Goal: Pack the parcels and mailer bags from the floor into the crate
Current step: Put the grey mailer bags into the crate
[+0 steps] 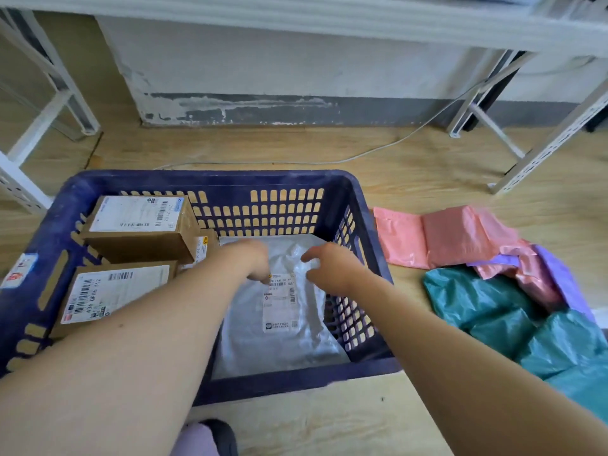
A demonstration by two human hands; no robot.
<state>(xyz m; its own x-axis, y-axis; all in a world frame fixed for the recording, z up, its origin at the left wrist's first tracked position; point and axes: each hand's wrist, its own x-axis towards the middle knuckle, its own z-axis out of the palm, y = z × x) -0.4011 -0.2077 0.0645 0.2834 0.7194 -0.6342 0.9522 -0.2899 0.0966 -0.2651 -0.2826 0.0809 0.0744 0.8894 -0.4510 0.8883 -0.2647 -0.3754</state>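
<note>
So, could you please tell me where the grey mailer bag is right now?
In the head view, the grey mailer bag lies flat inside the blue crate, in its right half, just right of the cardboard boxes.

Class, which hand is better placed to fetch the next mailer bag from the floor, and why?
Probably the right hand: the pink mailer bags and teal mailer bags lie on the floor right of the crate, on that hand's side. The left hand would have to reach across the crate.

Head camera looks forward-down onto crate (pixel 210 178), near; edges seemingly fisheye-warped.
</note>
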